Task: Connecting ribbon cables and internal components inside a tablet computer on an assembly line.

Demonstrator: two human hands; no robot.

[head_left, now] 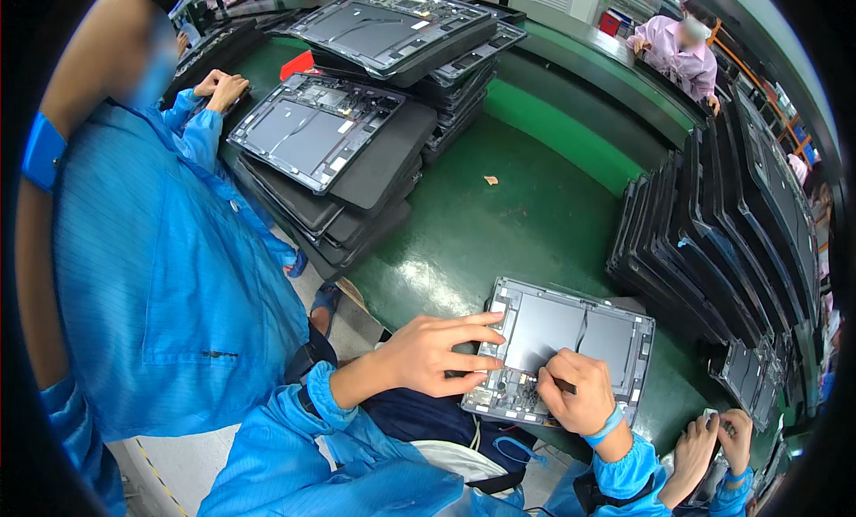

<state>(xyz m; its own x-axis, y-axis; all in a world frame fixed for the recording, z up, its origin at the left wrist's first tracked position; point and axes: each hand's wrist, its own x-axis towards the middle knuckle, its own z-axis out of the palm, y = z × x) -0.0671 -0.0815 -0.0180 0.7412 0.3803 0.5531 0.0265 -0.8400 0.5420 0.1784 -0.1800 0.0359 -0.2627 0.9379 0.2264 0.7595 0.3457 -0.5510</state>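
An opened tablet lies on the green bench at the near edge, its grey battery, black cable and circuit board exposed. My left hand rests over its left edge with fingers stretched apart, the fingertips touching the frame. My right hand is closed in a pinch over the circuit board, close to the tablet's lower side. From its grip sticks out the end of a dark, slim tool; the working tip is hidden under my fingers, so its kind cannot be made out.
Stacks of opened tablets with black trays rise at the back left. A tall row of black trays stands at the right. A scrap lies on the green bench. Co-workers in blue sit close on both sides; one's hands work lower right.
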